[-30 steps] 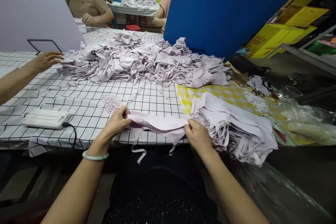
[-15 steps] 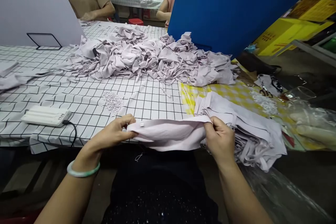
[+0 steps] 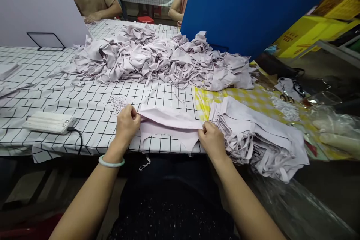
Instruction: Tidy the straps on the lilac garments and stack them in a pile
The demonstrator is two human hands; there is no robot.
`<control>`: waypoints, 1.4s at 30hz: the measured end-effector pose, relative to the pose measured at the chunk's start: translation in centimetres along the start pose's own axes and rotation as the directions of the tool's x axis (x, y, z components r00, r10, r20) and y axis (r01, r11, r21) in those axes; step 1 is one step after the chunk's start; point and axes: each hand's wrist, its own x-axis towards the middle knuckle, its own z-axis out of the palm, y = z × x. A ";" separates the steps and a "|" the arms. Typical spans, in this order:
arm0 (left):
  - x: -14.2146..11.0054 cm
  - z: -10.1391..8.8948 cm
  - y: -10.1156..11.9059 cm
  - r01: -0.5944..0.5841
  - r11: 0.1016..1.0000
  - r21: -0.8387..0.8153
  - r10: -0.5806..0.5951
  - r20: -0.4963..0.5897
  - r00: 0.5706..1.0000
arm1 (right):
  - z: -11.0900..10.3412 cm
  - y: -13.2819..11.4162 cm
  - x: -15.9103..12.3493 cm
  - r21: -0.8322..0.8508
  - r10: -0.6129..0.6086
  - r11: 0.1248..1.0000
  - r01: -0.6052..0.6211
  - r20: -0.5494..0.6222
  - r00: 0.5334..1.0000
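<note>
A pale lilac fabric garment piece is stretched between my two hands at the table's front edge. My left hand, below a pale green bangle, is closed on its left end. The right end is pinched in my right hand. The lower part of the cloth lies on the checked tablecloth, with a thin strap hanging over the edge. Just right of my right hand lies a stack of similar flat pieces. A large heap of crumpled matching pieces spreads farther back.
Small white bits lie beyond my left hand. A white power bank with a black cable sits at left. Scissors lie right on yellow checked cloth. Blue and pale panels stand behind; other people sit beyond.
Both hands have moved with the garment piece, the left forward, the right leftward. Its lower part now spreads on the tablecloth, where before it was bunched up in the hands.
</note>
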 end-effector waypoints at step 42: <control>-3.4 3.1 1.0 -0.222 0.966 0.130 0.169 0.333 0.928 | 1.1 2.3 8.0 -0.006 0.008 1.000 -0.008 -0.008 1.000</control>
